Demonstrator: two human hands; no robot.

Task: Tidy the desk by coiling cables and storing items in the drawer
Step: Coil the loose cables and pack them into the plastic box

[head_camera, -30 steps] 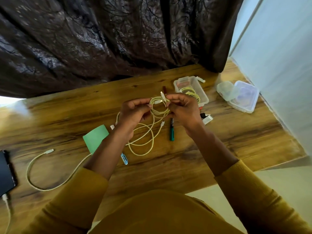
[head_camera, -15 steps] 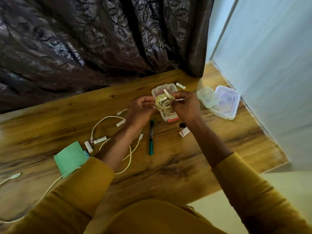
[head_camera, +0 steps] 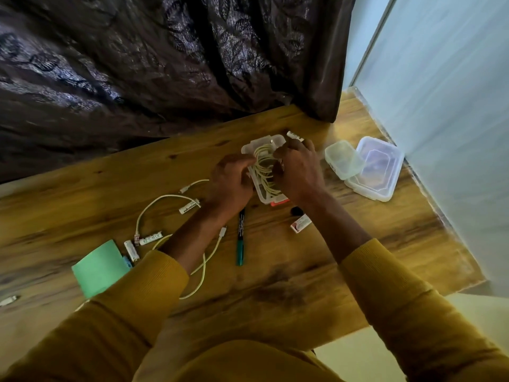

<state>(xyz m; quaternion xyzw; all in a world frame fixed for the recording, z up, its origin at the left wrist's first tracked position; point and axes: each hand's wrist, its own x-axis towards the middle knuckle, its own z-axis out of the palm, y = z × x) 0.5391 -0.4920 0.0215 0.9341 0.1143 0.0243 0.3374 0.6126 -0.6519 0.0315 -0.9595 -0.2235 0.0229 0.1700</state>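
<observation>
So both hands, left hand [head_camera: 230,179] and right hand [head_camera: 298,172], pinch the coiled cable [head_camera: 264,168] inside the clear box [head_camera: 263,198]. Two lidded tubs [head_camera: 366,168] sit nearby; contents blurry.

Looks like a home desk setup shoved into the corner of a room, not an office. The wooden desk [head_camera: 289,285] sits right up against a dark patterned curtain [head_camera: 165,64] and a plain pale wall [head_camera: 454,92]. It's littered with household bits: charging cables [head_camera: 165,199], loose batteries [head_camera: 131,249], a marker [head_camera: 241,238] and clear plastic tubs [head_camera: 374,169].
</observation>
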